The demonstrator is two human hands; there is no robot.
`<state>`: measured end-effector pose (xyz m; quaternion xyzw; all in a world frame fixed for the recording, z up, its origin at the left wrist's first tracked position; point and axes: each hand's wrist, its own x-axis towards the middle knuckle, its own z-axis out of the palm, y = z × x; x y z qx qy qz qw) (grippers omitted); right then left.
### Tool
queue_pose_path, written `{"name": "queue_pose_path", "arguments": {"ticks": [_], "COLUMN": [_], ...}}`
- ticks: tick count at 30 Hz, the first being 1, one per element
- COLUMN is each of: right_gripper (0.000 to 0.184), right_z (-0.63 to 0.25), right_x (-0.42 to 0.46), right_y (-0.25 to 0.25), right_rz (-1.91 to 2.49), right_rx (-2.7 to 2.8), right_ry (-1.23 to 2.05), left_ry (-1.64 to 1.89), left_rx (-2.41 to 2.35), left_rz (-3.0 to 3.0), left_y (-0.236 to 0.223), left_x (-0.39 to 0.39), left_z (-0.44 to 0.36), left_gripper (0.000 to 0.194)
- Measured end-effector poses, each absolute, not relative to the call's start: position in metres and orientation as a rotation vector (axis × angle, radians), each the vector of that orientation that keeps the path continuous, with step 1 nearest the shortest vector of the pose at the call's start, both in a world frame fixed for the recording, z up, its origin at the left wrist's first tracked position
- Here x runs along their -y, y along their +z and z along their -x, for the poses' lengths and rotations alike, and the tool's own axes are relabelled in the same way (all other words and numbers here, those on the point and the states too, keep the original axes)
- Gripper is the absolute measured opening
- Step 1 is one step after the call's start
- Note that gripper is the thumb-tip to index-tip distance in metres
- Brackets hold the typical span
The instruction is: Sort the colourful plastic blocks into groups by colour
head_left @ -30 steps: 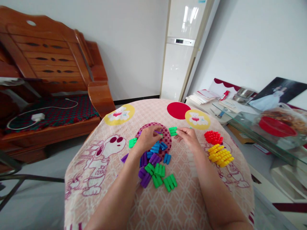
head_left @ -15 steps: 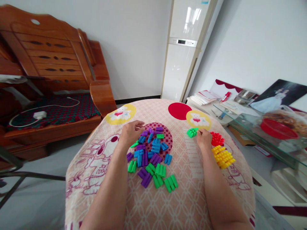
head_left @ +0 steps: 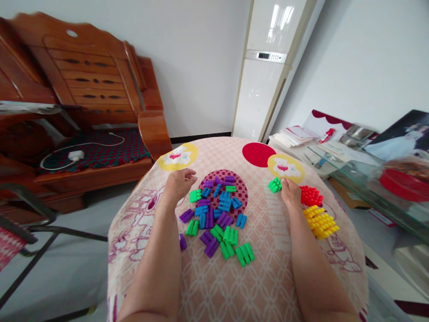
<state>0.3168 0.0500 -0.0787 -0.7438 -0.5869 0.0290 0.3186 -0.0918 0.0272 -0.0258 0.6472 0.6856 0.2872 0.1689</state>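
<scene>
My left hand point(head_left: 181, 184) is held over the left side of the round table, its fingers loosely bent and apart with nothing in them. Closest to it lies a green plastic building block point(head_left: 195, 195), at the edge of a loose spread of purple blocks point(head_left: 209, 218), blue blocks point(head_left: 225, 204) and more green blocks point(head_left: 245, 254). My right hand point(head_left: 291, 193) is pinched at a small cluster of green blocks point(head_left: 275, 184) standing with knobs up; its fingertips are partly hidden. Just right of that hand stand red blocks point(head_left: 311, 196) and yellow blocks point(head_left: 321, 222) in tight groups.
A patterned pink cloth point(head_left: 261, 286) covers the table. To the right is a glass-topped cabinet point(head_left: 355, 188) with papers, a metal pot and a red basin point(head_left: 405, 183). A wooden bench point(head_left: 90, 89) stands at the left, and a tall white air conditioner point(head_left: 258, 85) behind.
The view has turned slightly left. My left hand has drawn back a little leftwards from the loose blocks, uncovering the green block beside it. My right hand stays at the green cluster.
</scene>
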Motion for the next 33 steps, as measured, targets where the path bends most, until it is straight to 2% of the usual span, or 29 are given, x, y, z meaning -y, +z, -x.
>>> {"name": "queue_pose_path", "arguments": {"ticks": [5,10,16,20,25,28,33], "right_gripper": [0.041,0.038,0.039,0.041,0.037,0.034,0.028], "right_z": [-0.321,-0.32,-0.315,-0.313,-0.304,-0.289,-0.262], "right_x": [-0.054,-0.054,-0.051,-0.049,-0.042,-0.036,-0.029], "right_y": [-0.083,-0.083,-0.079,-0.075,-0.065,-0.058,-0.056], "right_rz": [1.888,1.979,1.976,2.007,1.945,1.952,2.207], "right_rx": [1.592,1.551,1.574,1.592,1.552,1.653,1.967], "right_ry": [0.163,0.075,0.076,0.079,-0.087,-0.179,-0.2], "left_ry": [0.595,0.339,0.333,0.252,0.353,0.497,0.645], "left_rx": [-1.97,-1.898,-1.654,-1.742,-1.838,-1.916,-1.884], "left_rz": [-1.942,-1.947,-1.985,-2.059,-2.063,-2.049,-2.043], "left_y": [-0.027,-0.031,-0.033,-0.036,-0.036,-0.031,-0.02], "left_x": [-0.024,-0.021,-0.021,-0.024,-0.026,-0.025,-0.023], "left_z": [0.092,0.099,0.102,0.098,0.097,0.096,0.087], "left_gripper": [0.031,0.031,0.05,0.042,0.023,0.026,0.027]}}
